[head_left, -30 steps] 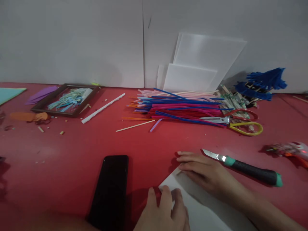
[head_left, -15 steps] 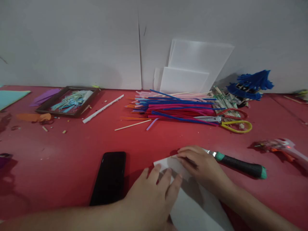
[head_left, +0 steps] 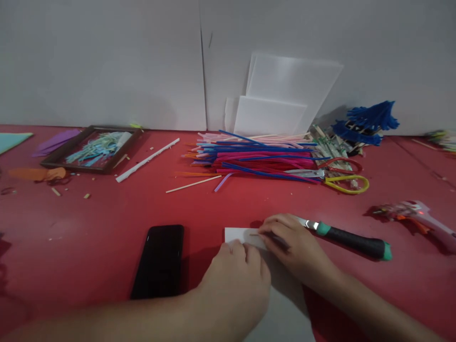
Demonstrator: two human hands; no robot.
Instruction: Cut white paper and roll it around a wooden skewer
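Note:
A white sheet of paper point(head_left: 288, 304) lies under both hands at the front of the red table. My left hand point(head_left: 235, 280) rests on its left side with the fingers curled in and closed on the paper; the fingertips are hidden. Near the far edge of the sheet, my right hand point(head_left: 290, 242) pinches a thin wooden stick point(head_left: 253, 233), whose short end sticks out past the fingers over the paper. Just beyond the right hand lies a knife with a black and green handle point(head_left: 352, 241), part of its blade covered by the hand.
Left of the paper is a black phone point(head_left: 158, 261). Behind lie pipe cleaners point(head_left: 263, 156), scissors point(head_left: 345, 185), a loose stick point(head_left: 194, 184), a white paper roll point(head_left: 147, 160) and a frame point(head_left: 76, 167). A glue gun point(head_left: 416, 213) sits at right; white sheets point(head_left: 278, 114) lean on the wall.
My left hand's spread fingers have curled in on the paper. The sheet has turned slightly so its far edge lies straighter. My right hand stays nearly in place with the stick.

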